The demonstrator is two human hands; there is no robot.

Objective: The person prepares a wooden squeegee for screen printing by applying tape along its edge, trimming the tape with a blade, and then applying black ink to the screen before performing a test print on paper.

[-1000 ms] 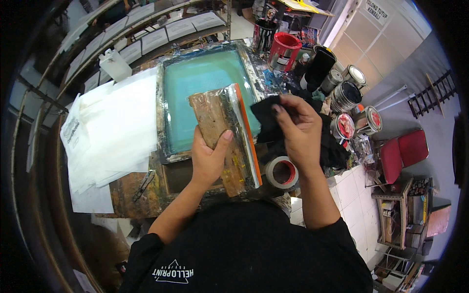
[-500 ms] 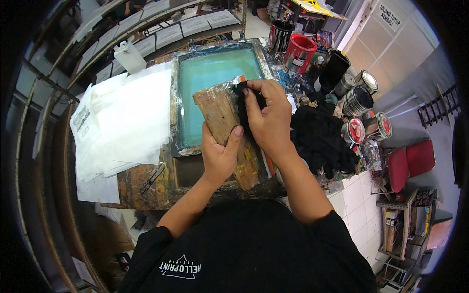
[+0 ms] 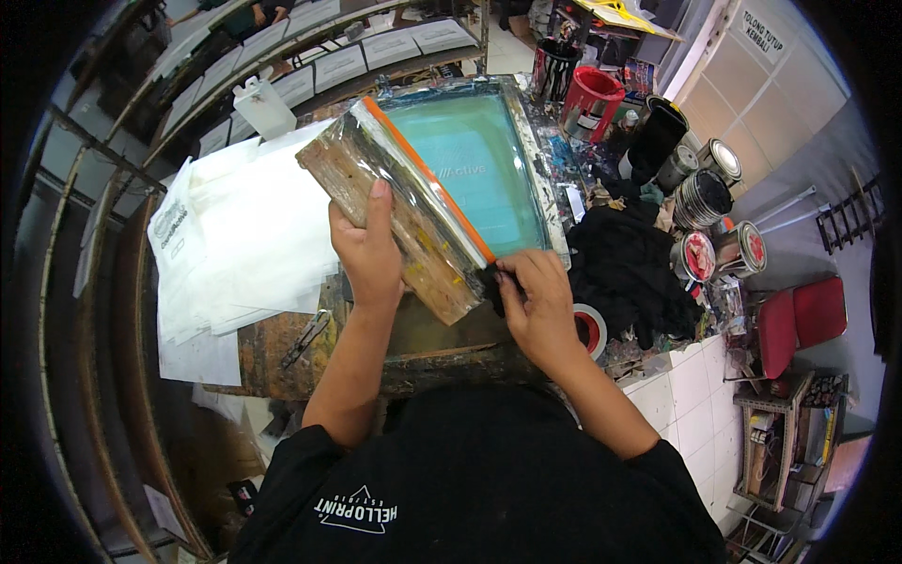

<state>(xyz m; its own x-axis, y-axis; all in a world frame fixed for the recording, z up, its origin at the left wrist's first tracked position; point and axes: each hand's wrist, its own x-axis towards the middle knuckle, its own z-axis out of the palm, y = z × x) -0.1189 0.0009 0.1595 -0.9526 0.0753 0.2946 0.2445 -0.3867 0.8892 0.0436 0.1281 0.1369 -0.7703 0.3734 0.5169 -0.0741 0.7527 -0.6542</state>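
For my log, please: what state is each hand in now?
Left hand: closed, holding the wooden squeegee.
Right hand: closed, pinching a black cloth.

gripping a wooden squeegee point(image 3: 418, 251) mid-frame in the left hand point(image 3: 367, 258), pinching black cloth point(image 3: 490, 287) at its lower right end with the right hand point(image 3: 539, 305)! angling the orange blade point(image 3: 428, 177) over the turquoise screen point(image 3: 484, 183) at upper centre, with white sheets point(image 3: 252, 230) frame-left and a red chair point(image 3: 779, 331) far right.

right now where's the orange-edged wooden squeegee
Left of centre in the head view, the squeegee is in the left hand, overlapping the turquoise framed screen.
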